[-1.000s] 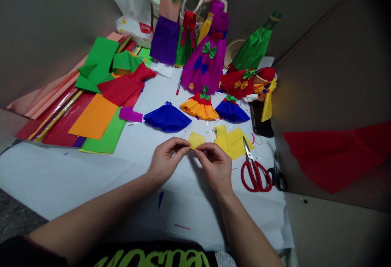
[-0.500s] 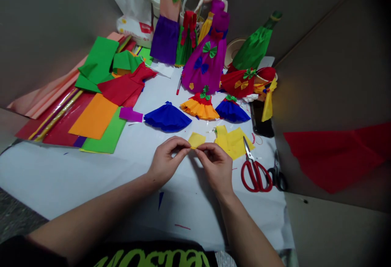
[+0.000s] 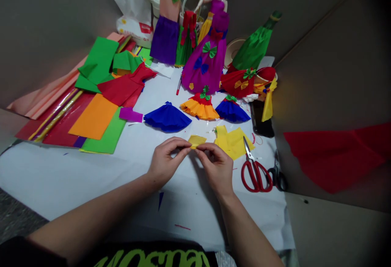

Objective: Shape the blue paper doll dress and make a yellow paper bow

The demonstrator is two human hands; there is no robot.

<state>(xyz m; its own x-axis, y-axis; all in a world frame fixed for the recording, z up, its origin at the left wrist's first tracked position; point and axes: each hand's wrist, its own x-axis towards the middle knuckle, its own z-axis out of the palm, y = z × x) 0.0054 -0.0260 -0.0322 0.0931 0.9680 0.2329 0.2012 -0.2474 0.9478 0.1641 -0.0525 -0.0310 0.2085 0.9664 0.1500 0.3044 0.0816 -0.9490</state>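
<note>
A small piece of yellow crepe paper (image 3: 197, 140) is pinched between both my hands over the white sheet (image 3: 91, 177). My left hand (image 3: 166, 161) holds its left edge with fingertips closed. Its right edge is pinched by my right hand (image 3: 215, 167). Just beyond lie a blue paper skirt (image 3: 167, 117), an orange and red paper dress (image 3: 200, 106) and a small blue dress (image 3: 231, 110). More yellow paper scraps (image 3: 232, 141) lie to the right of my hands.
Red-handled scissors (image 3: 255, 171) and dark scissors (image 3: 277, 173) lie at the right. Coloured paper sheets (image 3: 94, 116) are stacked at the left. A doll in a purple dress (image 3: 207, 55), other paper dresses, a tissue pack (image 3: 136, 20) and a phone (image 3: 261, 120) stand behind.
The yellow piece now shows less height above my fingers, folded or tipped lower. My hands have stayed nearly in place.
</note>
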